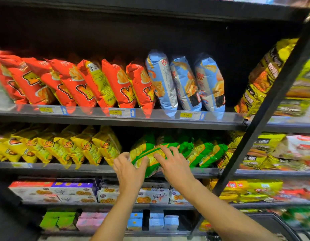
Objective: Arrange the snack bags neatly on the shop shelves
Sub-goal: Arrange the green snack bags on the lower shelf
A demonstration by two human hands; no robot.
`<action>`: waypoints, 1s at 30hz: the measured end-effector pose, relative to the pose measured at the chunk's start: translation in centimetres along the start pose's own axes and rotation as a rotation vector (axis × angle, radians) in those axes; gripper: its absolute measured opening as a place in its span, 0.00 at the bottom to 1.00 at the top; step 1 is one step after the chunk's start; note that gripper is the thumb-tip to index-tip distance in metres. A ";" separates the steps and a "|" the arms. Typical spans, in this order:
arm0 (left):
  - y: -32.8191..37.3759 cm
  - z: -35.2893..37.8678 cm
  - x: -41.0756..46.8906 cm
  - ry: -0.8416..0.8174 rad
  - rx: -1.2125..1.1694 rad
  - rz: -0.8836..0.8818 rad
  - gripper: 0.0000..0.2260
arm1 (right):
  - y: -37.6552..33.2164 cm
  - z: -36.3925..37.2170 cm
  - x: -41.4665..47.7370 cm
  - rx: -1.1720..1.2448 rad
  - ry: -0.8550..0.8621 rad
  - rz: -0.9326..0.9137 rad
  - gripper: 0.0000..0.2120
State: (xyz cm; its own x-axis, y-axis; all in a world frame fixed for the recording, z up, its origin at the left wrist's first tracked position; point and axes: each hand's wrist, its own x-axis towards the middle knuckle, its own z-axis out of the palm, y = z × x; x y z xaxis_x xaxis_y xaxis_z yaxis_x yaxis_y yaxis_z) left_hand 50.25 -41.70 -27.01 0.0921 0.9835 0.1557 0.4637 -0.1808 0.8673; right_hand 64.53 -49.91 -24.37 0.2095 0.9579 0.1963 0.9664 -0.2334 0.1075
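Your left hand [129,168] and right hand [175,164], fingers spread, press the tilted green-and-yellow plastic snack bag [150,154] between them. The yellow bags [63,146] to their left stand ordered; the slumped green bags [206,151] to their right likely need straightening.

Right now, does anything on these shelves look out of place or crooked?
Yes. The green bag under the left hand and right hand lies sideways and hangs over the shelf edge, while the other green bags stand. Above, one orange bag and one blue bag show their printed backs instead of fronts.
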 end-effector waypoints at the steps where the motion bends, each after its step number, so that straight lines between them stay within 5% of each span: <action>1: 0.2 0.0 -0.5 -0.041 0.022 0.008 0.32 | 0.1 -0.1 -0.5 -0.002 -0.001 0.004 0.34; 7: 0.2 -0.4 -3.5 -0.402 0.307 0.269 0.44 | 0.6 -1.7 -3.4 0.025 0.051 -0.017 0.33; 11: -0.3 -0.4 -5.5 -0.333 0.483 0.423 0.51 | 1.0 -3.7 -5.1 0.149 0.041 -0.078 0.28; 16: 0.6 -1.5 -7.7 -0.270 0.489 0.454 0.38 | 1.3 -6.1 -6.9 0.264 -0.076 -0.067 0.30; 21: 1.3 -2.2 -8.5 -0.354 0.348 0.301 0.31 | 2.6 -7.3 -7.2 0.644 -0.065 0.057 0.41; 25: 1.6 -2.8 -8.3 -0.483 0.089 0.084 0.23 | 3.7 -6.9 -7.4 0.955 0.030 0.313 0.39; 30: 2.6 -3.5 -8.2 -0.608 -0.273 -0.112 0.21 | 3.6 -5.4 -7.9 1.280 -0.134 0.554 0.40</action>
State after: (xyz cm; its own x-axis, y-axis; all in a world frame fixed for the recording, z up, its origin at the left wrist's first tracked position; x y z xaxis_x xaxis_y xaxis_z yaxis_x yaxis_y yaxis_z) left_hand 47.65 -50.18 -24.37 0.5730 0.8025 -0.1663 0.2671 0.0089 0.9636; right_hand 65.52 -59.19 -20.26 0.5458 0.8182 -0.1805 0.2036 -0.3385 -0.9187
